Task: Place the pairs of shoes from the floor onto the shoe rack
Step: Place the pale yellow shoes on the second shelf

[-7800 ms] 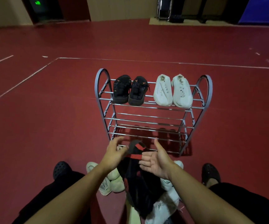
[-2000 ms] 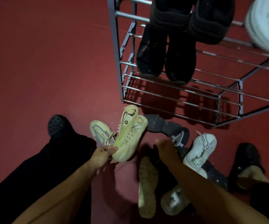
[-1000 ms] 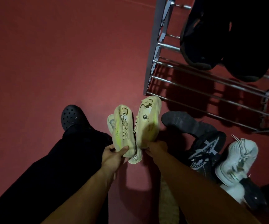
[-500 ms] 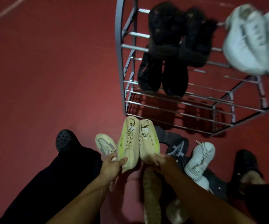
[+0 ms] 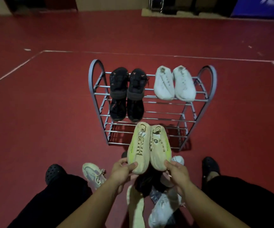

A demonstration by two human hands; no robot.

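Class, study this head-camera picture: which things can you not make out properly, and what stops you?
- Floor pile, head view: forearms and the held beige shoes hide it, so the pairs can't be counted.
- Second-shelf black pair: heels hidden under the top-shelf black pair.
- Blue banner: cut off by the frame's edge, unreadable.

Held shoes (image 5: 149,148) before rack (image 5: 98,99)

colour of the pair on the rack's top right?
White pair, clearest in the head view.
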